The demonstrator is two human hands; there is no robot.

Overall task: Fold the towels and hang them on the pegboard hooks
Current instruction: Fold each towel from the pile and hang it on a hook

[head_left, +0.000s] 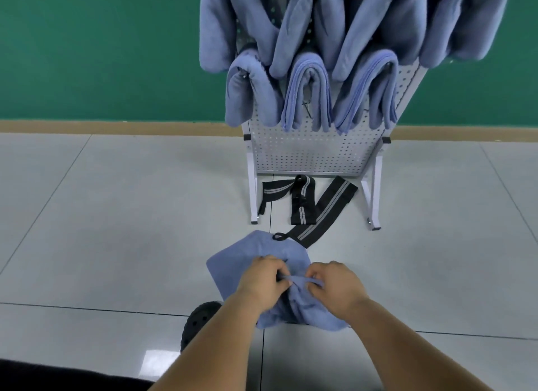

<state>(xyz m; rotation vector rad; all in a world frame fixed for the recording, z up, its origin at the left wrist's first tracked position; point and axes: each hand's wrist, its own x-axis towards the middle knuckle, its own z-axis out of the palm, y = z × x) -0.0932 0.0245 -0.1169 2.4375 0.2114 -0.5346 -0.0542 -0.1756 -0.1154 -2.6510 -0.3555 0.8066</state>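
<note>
Pinching a blue towel (247,254) along its gathered top edge, the left hand (263,280) and right hand (334,283) hold it above the tiled floor (116,216). Both sets of fingers curl tight on the cloth, and a short ridge of fabric stretches between the two grips. The rest sags limp below and beyond the grip, which suggests a light, soft, floppy cloth that keeps a fold only when held by corners or an edge. Well beyond the grip stands the pegboard (314,149), hung with folded towels (308,93). A black striped strap (329,204) lies between grip and board.
</note>
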